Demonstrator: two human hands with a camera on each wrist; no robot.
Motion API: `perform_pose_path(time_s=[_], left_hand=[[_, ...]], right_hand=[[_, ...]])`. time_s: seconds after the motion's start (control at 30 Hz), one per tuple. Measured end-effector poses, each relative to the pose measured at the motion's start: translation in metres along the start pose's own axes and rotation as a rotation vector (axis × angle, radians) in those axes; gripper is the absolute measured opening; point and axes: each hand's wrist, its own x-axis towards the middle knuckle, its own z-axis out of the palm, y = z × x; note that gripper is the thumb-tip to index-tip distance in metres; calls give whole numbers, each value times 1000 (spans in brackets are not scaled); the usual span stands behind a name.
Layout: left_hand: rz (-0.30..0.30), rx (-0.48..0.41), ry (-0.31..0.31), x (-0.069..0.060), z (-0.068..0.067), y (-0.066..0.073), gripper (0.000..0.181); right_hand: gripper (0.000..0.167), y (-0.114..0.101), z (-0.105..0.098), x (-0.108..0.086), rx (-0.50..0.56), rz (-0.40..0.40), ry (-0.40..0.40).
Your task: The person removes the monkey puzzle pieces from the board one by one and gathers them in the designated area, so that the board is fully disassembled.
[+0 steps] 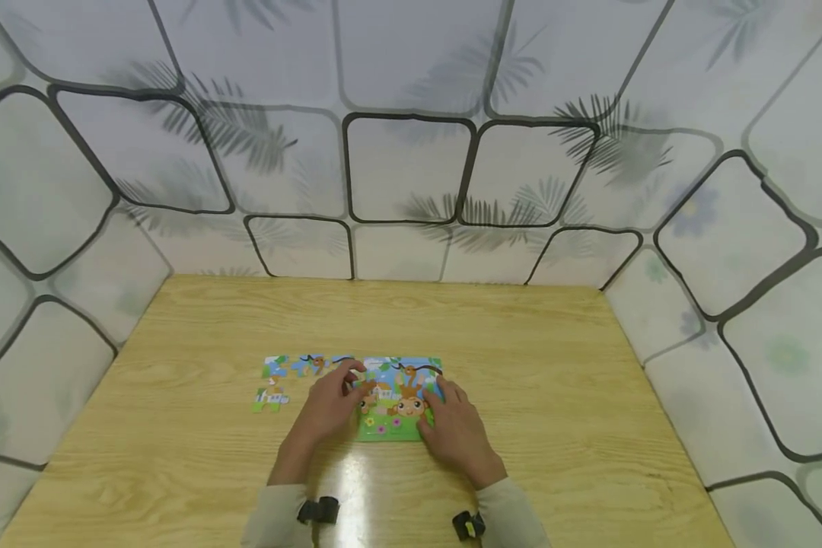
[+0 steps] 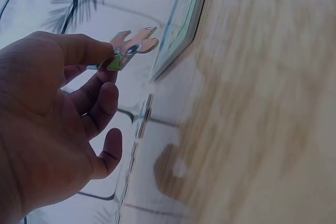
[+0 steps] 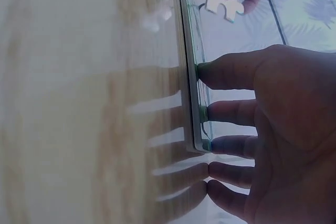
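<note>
left hand point(image 1: 330, 403) pinches piece point(image 2: 132, 50), lower centre; right hand point(image 1: 457, 428), fingers apart, touches board point(image 1: 393, 436) along right side; table point(image 1: 562, 358) runs right, far edge mid-frame.

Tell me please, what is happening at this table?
A person's left hand pinches a puzzle piece, held up near the left side of a picture board on a wooden table. The right hand touches the board's right side. More loose pieces lie on the table to the left of the board.
</note>
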Motion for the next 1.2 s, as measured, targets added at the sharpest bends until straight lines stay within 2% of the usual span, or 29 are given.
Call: perform_pose_path(time_s=[0.27,0.53,0.67,0.87,0.97,1.2], left_hand=[[-66,96,40,-9,-21,-14,32],[-108,184,64,-13,-37,-24,35],[-165,203,77,-13,-44,-29,41],[-218,291,81,-13,-52,-33,42],[-233,333,83,-14,-54,-35,37],[-231,373,102,-17,-56,-34,39]], right_hand=[[45,0,0,0,0,-11,-10],[44,2,1,-1,-6,-17,-9],[44,2,0,-2,-4,-17,-13],[44,3,-1,-3,7,-18,-6],[44,3,0,-2,8,-23,-3],[44,4,0,-2,4,-38,7]])
